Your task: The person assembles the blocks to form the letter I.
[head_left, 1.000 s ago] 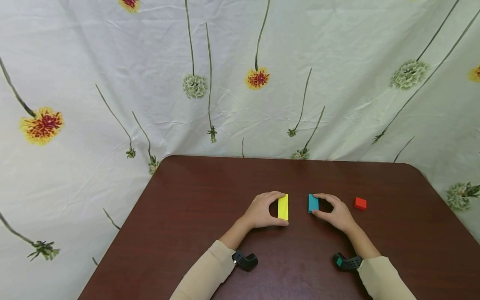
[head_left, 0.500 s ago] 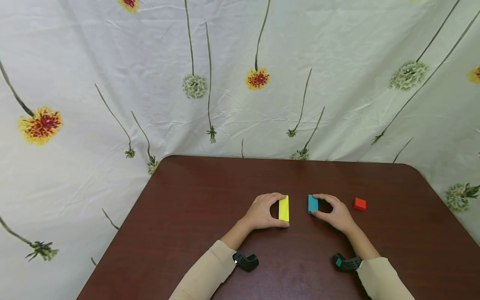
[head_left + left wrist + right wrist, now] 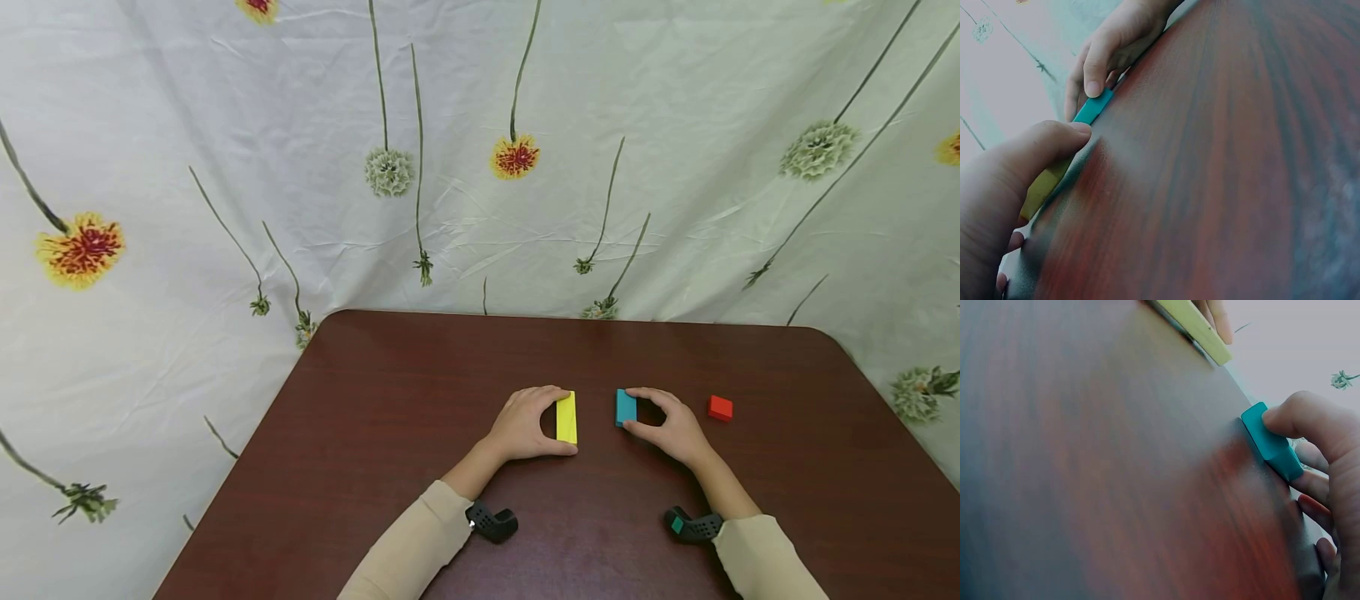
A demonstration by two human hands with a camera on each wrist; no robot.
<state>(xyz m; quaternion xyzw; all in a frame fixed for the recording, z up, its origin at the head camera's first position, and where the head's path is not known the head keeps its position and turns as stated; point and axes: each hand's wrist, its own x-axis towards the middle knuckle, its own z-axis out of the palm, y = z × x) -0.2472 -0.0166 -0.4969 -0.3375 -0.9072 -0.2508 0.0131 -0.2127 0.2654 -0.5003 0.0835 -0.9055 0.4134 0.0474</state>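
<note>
My left hand (image 3: 525,427) pinches a long yellow block (image 3: 566,418) between the thumb at its near end and the fingertips at its far end. To its right, my right hand (image 3: 669,427) grips a shorter blue block (image 3: 626,407) the same way. A gap of bare tabletop separates the two blocks. In the left wrist view the thumb covers part of the yellow block (image 3: 1046,186). The right wrist view has the blue block (image 3: 1271,440) low over the wood; whether either block touches the table I cannot tell.
A small red block (image 3: 720,407) lies on the dark brown table (image 3: 420,367), to the right of my right hand. Behind the table hangs a pale cloth (image 3: 315,125) with printed flowers. Both wrists wear black bands (image 3: 492,522).
Both hands keep their grips on the blocks and have hardly moved. The left hand with the yellow block sits very slightly nearer to me than a second ago.
</note>
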